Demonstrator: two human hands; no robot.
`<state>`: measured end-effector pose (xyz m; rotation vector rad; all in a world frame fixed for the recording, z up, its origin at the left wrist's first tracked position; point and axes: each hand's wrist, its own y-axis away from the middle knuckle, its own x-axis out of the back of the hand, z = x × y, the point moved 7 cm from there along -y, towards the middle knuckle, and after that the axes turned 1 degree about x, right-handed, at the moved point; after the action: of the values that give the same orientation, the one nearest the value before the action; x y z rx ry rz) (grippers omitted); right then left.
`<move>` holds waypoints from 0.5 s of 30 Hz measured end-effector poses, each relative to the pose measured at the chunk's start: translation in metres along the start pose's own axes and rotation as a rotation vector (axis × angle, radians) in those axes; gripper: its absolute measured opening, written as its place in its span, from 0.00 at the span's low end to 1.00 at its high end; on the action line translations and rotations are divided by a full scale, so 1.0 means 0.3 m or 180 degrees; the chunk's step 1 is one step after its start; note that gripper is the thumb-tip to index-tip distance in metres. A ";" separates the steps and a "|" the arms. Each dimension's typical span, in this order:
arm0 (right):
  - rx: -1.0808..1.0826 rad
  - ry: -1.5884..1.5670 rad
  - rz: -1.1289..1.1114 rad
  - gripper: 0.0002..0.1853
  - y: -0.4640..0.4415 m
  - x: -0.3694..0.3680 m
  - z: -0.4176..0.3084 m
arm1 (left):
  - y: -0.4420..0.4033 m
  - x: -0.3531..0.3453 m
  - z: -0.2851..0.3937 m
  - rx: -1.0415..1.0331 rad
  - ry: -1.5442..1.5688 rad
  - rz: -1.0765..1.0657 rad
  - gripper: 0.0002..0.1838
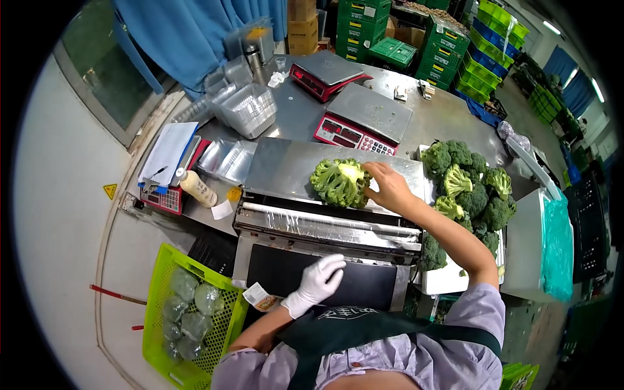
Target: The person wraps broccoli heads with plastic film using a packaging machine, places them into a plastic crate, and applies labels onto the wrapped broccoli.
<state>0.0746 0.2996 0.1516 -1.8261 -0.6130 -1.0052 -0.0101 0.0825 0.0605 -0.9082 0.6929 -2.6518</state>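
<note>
A broccoli head (339,182) lies stem side up on the metal top of a film wrapping machine (279,162). My bare right hand (390,188) grips its right side, fingers above and thumb below. My left hand (317,284), in a white glove, hovers over the machine's black plate (364,283) with fingers loosely bent and nothing visible in them. Clear film (305,221) stretches along the roller between the two hands. To the right, several more broccoli heads (473,195) are piled on a white tray (439,283).
Two scales (370,112) (325,70) stand behind the machine. Clear plastic boxes (250,107), a bottle (195,187) and a clipboard (168,156) are at the left. A green crate (156,325) at lower left holds several wrapped items, with a printed label (260,297) near its edge.
</note>
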 end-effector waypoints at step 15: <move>0.0775 0.0238 -0.0956 0.08 0.375 -0.040 -0.093 | -0.344 0.178 -0.233 -0.1514 -0.1850 -0.1916 0.07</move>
<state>0.1421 0.2251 0.0930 -1.5041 -0.9407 -1.1353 -0.1040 0.1753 0.0923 -2.2006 1.0275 -2.4577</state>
